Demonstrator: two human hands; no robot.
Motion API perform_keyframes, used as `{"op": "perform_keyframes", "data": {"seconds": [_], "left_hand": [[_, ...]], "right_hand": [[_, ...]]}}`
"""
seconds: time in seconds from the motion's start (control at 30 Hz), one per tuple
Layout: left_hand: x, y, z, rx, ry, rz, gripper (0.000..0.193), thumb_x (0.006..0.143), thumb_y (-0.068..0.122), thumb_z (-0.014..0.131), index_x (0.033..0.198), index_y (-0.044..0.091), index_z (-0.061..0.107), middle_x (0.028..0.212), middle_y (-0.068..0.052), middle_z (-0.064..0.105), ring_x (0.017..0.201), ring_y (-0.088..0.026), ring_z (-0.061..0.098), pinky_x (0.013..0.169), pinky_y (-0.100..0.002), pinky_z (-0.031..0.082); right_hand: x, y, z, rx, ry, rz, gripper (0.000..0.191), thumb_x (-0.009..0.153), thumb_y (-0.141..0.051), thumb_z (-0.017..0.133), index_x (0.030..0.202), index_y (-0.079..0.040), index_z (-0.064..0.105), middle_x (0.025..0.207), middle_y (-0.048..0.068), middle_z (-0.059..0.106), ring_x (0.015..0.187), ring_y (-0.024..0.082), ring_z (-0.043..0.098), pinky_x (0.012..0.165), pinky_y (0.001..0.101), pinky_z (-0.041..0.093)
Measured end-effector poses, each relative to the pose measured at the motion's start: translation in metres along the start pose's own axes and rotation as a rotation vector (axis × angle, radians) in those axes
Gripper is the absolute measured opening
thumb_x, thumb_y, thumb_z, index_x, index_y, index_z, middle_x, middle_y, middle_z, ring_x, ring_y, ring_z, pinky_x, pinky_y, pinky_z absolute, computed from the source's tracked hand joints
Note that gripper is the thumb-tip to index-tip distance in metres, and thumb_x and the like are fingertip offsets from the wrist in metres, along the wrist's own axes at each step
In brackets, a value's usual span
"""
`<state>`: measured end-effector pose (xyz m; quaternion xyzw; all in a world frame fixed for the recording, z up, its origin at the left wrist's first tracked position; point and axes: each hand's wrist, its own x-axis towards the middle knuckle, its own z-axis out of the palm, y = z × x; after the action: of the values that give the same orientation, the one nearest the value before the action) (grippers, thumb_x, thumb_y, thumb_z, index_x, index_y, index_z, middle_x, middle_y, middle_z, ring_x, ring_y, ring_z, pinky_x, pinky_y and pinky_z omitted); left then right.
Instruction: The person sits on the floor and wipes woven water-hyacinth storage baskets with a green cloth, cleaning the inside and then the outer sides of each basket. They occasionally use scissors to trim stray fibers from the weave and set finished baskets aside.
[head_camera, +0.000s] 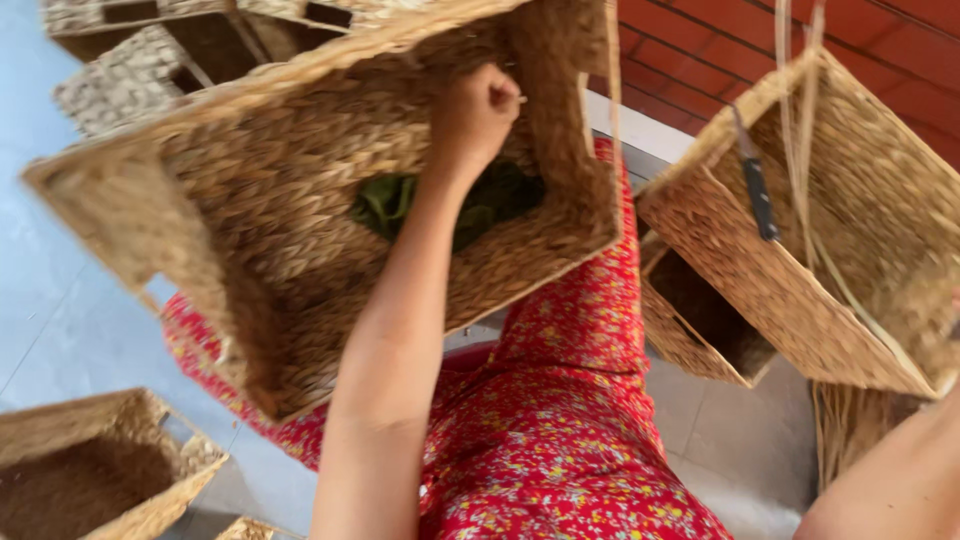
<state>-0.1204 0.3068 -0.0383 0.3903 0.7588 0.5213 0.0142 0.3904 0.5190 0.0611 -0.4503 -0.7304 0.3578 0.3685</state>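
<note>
Single head-worn view, looking steeply down from close above onto a woven basket (330, 200) on the lap, floor (60, 300) beneath.

Woven basket (800, 260) with black-handled knife (760, 195), red-tiled floor (880, 40)

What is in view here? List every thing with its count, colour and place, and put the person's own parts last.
Large woven basket: one, straw tan, tilted on the lap, centre left.
Green item: one, dark green, inside that basket's bottom; kind unclear.
Second woven basket: one, tan, right side, tilted.
Dark-handled tool: one, black, on the right basket's rim.
Loose straw strands: a few, pale tan, hanging over the right basket.
Smaller baskets: tan, one bottom left, one under the right basket, several top left.
Floral garment: one, red, over the lap.
Left hand: closed fist inside the large basket, pinching something small.
Right forearm: bottom right corner; hand out of frame.
</note>
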Motion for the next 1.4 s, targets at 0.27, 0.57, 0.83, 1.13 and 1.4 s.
{"op": "perform_keyframes", "data": {"seconds": [0.27,0.57,0.83,1.13,1.4], "left_hand": [[-0.032,0.033,-0.004,-0.192,-0.357,-0.059,0.008,0.099,0.012,0.071,0.098,0.005,0.071,0.087,-0.005,0.076,0.08,-0.012,0.072,0.073,-0.029,0.057],[-0.057,0.092,-0.04,-0.802,-0.816,-0.208,0.006,0.1,0.005,0.068,0.105,0.005,0.071,0.106,-0.004,0.074,0.102,-0.011,0.068,0.097,-0.026,0.055],[-0.078,0.112,-0.021,-0.698,-1.275,-0.26,0.038,0.095,-0.002,0.065,0.133,0.003,0.068,0.123,-0.004,0.07,0.109,-0.01,0.065,0.098,-0.027,0.053],[-0.085,0.09,0.001,-0.73,-1.233,-0.3,0.049,0.094,0.001,0.066,0.142,0.0,0.058,0.128,-0.005,0.069,0.113,-0.01,0.064,0.104,-0.029,0.052],[-0.103,0.092,0.001,-0.59,-1.097,-0.043,0.046,0.097,0.006,0.068,0.142,0.007,0.059,0.129,-0.005,0.07,0.112,-0.012,0.066,0.1,-0.029,0.056]], "right_hand": [[-0.028,0.182,-0.115,-0.583,0.447,-0.033,0.03,0.094,-0.007,0.076,0.123,-0.002,0.075,0.1,0.011,0.074,0.081,0.016,0.069,0.069,0.0304,0.052],[-0.04,0.215,-0.106,-0.714,0.536,0.152,0.031,0.089,-0.012,0.08,0.116,0.003,0.074,0.104,0.019,0.074,0.089,0.027,0.073,0.081,0.0407,0.056],[-0.037,0.185,-0.092,-0.828,0.477,0.296,0.047,0.081,-0.026,0.086,0.122,-0.005,0.075,0.111,0.024,0.073,0.102,0.04,0.068,0.091,0.0481,0.051],[-0.025,0.151,-0.09,-0.891,0.35,0.457,0.061,0.081,-0.049,0.09,0.127,-0.012,0.074,0.11,0.02,0.073,0.102,0.04,0.068,0.088,0.0512,0.051],[-0.022,0.204,-0.086,-0.583,0.169,0.419,0.055,0.102,-0.052,0.072,0.124,-0.002,0.068,0.118,0.018,0.069,0.105,0.037,0.068,0.086,0.0491,0.049]]}}
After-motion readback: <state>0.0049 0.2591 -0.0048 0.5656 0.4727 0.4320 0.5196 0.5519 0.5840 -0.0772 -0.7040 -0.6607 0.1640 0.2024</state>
